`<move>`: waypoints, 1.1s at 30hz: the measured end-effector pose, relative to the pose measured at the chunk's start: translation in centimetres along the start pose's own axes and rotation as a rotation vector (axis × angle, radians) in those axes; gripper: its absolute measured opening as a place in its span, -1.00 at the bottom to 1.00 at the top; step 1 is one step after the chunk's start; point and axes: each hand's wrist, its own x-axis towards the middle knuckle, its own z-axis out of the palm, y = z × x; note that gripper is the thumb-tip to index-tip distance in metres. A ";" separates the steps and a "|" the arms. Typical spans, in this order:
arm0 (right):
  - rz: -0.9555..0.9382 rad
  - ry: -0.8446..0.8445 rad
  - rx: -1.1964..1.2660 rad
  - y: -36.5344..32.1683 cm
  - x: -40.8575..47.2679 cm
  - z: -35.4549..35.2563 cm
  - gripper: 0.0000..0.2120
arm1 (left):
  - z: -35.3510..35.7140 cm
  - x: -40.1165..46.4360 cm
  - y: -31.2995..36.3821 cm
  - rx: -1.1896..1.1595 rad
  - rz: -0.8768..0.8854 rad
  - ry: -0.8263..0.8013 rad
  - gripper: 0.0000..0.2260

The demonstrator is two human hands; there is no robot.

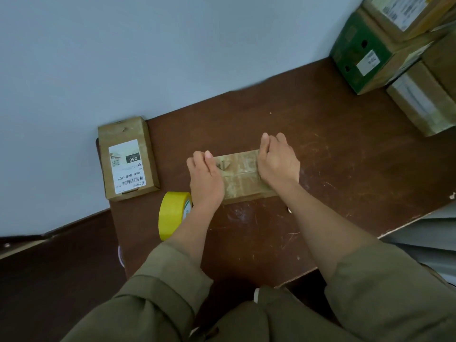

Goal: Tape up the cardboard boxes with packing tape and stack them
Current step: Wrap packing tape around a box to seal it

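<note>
A pale blue-grey wall (123, 58) backs a dark brown desk (333, 156) with a scratched top. Near the middle of the desk lies a small flat cardboard box (240, 175), its top glossy with tape. The left hand (206, 180) grips the box's left end, fingers curled over that end with the thumb on top; the right hand (277, 164) grips the right end the same way. A yellow tape roll (172, 214) stands on edge at the desk's left edge, just beside the left wrist. A labelled box (128, 159) sits at the far left corner against the wall. A stack of boxes (394, 53), one of them green, fills the far right corner. Olive sleeves (158, 287) cover both arms to the elbows.
</note>
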 end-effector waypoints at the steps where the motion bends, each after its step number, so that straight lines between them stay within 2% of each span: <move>1: 0.007 0.010 0.065 0.1 0.1 0.0 -0.45 | 0.1 0.1 -0.1 0.005 0.006 0.007 -0.68; 4: -0.093 -0.041 0.202 0.8 -0.8 -0.4 -0.37 | 0.4 -0.1 -0.8 -0.023 0.016 0.014 -0.70; 5: -0.153 -0.082 0.174 1.0 -1.0 -0.5 -0.38 | 0.4 -0.1 -0.9 -0.039 0.009 0.010 -0.70; 8: -0.235 -0.152 -0.123 0.7 -1.3 -0.4 -0.48 | 0.4 -0.2 -1.0 -0.094 -0.031 -0.011 -0.67; 10: -0.204 -0.116 -0.225 0.1 -1.2 -0.2 -0.53 | 0.3 -0.2 -0.8 -0.106 -0.040 -0.028 -0.65; 13: -0.183 -0.103 -0.242 -0.2 -0.7 -0.1 -0.59 | 0.2 0.0 -0.9 -0.090 -0.028 -0.027 -0.67; 21: -0.128 -0.092 -0.193 -0.7 0.3 -0.2 -0.56 | 0.4 0.2 -1.0 -0.048 0.011 -0.020 -0.69; 28: 0.121 -0.068 -0.126 -1.9 3.1 0.3 -0.57 | 0.2 0.0 -1.0 -0.051 0.036 -0.014 -0.70; 31: 0.043 -0.048 -0.167 -2.0 3.0 0.6 -0.55 | 0.2 0.2 -1.2 -0.034 0.038 -0.009 -0.70; 33: 0.008 -0.073 -0.213 -1.9 2.8 0.6 -0.45 | 0.2 0.1 -1.4 -0.036 0.044 -0.004 -0.70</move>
